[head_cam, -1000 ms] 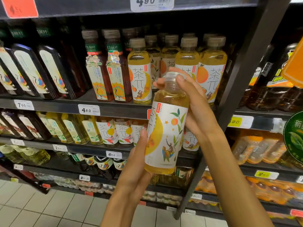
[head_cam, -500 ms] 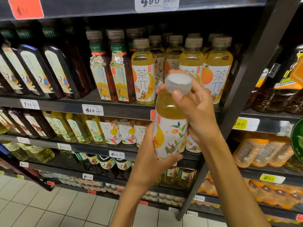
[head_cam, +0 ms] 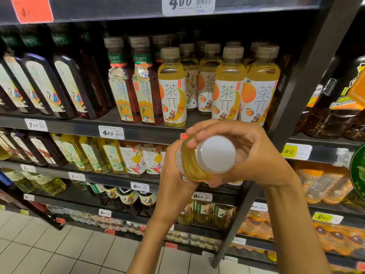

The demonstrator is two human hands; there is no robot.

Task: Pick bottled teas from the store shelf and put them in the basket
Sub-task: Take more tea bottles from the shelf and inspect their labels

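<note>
My left hand (head_cam: pixel 173 175) holds the lower body of the bottled tea (head_cam: pixel 194 163), and my right hand (head_cam: pixel 250 155) curls around its neck beside the white cap (head_cam: pixel 216 154); the bottle is tipped toward me, off the shelf (head_cam: pixel 138 133). I judge picking is done; no basket is visible, so next I must lower it there.

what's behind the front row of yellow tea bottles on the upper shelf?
More of the same yellow tea bottles stand behind the front row; about two further rows show. The rear of the shelf is dark and covered.
</note>
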